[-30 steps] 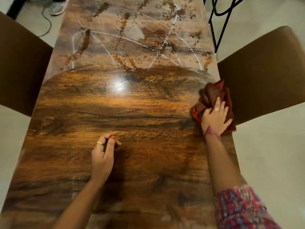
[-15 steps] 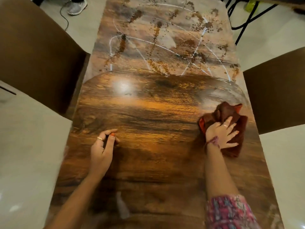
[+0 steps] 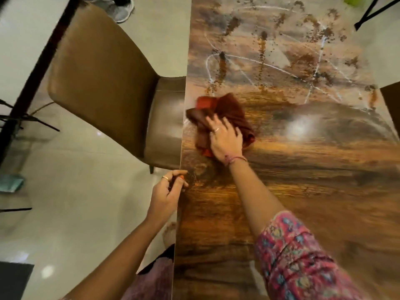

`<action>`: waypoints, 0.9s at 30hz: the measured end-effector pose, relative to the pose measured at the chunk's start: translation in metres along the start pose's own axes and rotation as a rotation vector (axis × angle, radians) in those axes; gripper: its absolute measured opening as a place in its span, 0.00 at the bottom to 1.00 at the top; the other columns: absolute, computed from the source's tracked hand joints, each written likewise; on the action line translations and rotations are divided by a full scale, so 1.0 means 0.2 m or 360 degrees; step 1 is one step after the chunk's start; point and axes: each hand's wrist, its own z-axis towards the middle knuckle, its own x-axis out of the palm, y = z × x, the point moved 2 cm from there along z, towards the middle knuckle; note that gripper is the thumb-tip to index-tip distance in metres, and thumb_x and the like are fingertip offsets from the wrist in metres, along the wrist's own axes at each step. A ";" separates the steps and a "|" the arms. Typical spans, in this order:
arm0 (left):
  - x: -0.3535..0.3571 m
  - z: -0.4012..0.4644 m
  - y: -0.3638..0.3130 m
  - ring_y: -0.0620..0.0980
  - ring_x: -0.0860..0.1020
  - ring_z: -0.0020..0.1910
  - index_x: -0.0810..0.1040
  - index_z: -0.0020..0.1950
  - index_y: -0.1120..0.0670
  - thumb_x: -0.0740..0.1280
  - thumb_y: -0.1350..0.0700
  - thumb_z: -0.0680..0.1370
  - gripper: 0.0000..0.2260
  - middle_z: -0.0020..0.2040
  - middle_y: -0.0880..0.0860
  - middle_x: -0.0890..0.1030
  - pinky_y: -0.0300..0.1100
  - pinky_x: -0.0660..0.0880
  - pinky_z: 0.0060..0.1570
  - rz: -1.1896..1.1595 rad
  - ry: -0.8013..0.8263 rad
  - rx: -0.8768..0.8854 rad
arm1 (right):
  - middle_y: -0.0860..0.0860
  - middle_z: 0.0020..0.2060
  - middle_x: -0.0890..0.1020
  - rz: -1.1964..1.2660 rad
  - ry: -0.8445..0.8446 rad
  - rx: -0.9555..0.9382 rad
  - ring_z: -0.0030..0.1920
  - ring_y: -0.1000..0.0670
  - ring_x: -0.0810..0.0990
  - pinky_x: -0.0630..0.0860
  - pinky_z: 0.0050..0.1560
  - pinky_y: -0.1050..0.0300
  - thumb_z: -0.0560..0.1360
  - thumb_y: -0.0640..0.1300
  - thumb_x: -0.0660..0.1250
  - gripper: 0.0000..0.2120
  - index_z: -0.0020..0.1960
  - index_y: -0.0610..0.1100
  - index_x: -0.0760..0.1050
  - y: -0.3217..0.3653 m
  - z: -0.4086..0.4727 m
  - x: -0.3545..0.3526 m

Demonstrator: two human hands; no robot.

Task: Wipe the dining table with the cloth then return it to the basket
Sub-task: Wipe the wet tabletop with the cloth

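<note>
wiping about half done. right hand presses flat on rust-brown crumpled cloth at centre frame, near left edge of glossy wood-grain dining table. brown crumbs and white streaks remain upper right. left hand, loosely curled, grasps nothing, rests at table edge. basket not visible; return pending.

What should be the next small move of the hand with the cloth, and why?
Probably push the cloth forward, away from the body, into the soiled far part of the table. The right hand presses it flat near the left edge, just short of the brown crumbs and white streaks, while the near surface looks clean. The left hand rests at the table edge.
</note>
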 end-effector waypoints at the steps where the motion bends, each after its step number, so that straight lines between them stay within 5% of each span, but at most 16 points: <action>1: -0.02 0.02 0.00 0.41 0.79 0.43 0.76 0.52 0.43 0.60 0.57 0.80 0.09 0.39 0.46 0.81 0.36 0.77 0.46 -0.0005 -0.0003 0.0011 | 0.59 0.76 0.58 -0.0078 0.0058 -0.0174 0.76 0.52 0.55 0.53 0.72 0.42 0.80 0.49 0.53 0.24 0.75 0.61 0.55 0.06 -0.05 0.03; 4: -0.04 0.07 -0.02 0.42 0.79 0.41 0.77 0.53 0.49 0.60 0.59 0.81 0.09 0.39 0.48 0.80 0.38 0.77 0.47 -0.0039 -0.0014 0.0071 | 0.60 0.76 0.57 -0.0164 0.0189 -0.0530 0.76 0.53 0.54 0.53 0.73 0.41 0.81 0.50 0.51 0.24 0.75 0.62 0.53 0.14 -0.31 0.13; 7: -0.04 0.08 -0.04 0.40 0.78 0.38 0.77 0.53 0.49 0.60 0.61 0.80 0.09 0.39 0.50 0.80 0.36 0.77 0.43 -0.0080 -0.0011 0.0097 | 0.59 0.75 0.60 -0.0108 0.0198 -0.0576 0.76 0.52 0.56 0.54 0.72 0.42 0.80 0.51 0.49 0.24 0.75 0.62 0.54 0.08 -0.62 0.18; 12: -0.02 0.02 0.01 0.39 0.78 0.33 0.78 0.53 0.48 0.60 0.59 0.80 0.08 0.37 0.47 0.80 0.31 0.73 0.32 -0.0075 0.0090 -0.0015 | 0.59 0.76 0.58 -0.0135 0.0082 -0.0402 0.77 0.50 0.54 0.55 0.72 0.42 0.80 0.52 0.49 0.25 0.76 0.62 0.48 0.09 -1.00 0.26; 18: -0.06 -0.02 0.02 0.39 0.78 0.37 0.77 0.49 0.44 0.61 0.57 0.80 0.09 0.39 0.47 0.81 0.32 0.74 0.37 -0.0046 0.0175 -0.0032 | 0.46 0.77 0.43 -0.0032 -0.0035 -0.0022 0.77 0.46 0.45 0.50 0.73 0.49 0.76 0.54 0.54 0.35 0.78 0.54 0.40 0.14 -1.02 0.29; 27: -0.23 0.30 -0.13 0.43 0.79 0.39 0.78 0.50 0.48 0.61 0.59 0.80 0.09 0.41 0.50 0.80 0.35 0.77 0.43 0.0016 0.0367 0.0023 | 0.45 0.78 0.52 -0.0111 -0.0052 0.0350 0.77 0.42 0.50 0.51 0.73 0.40 0.78 0.56 0.54 0.29 0.76 0.59 0.49 0.33 -0.62 0.32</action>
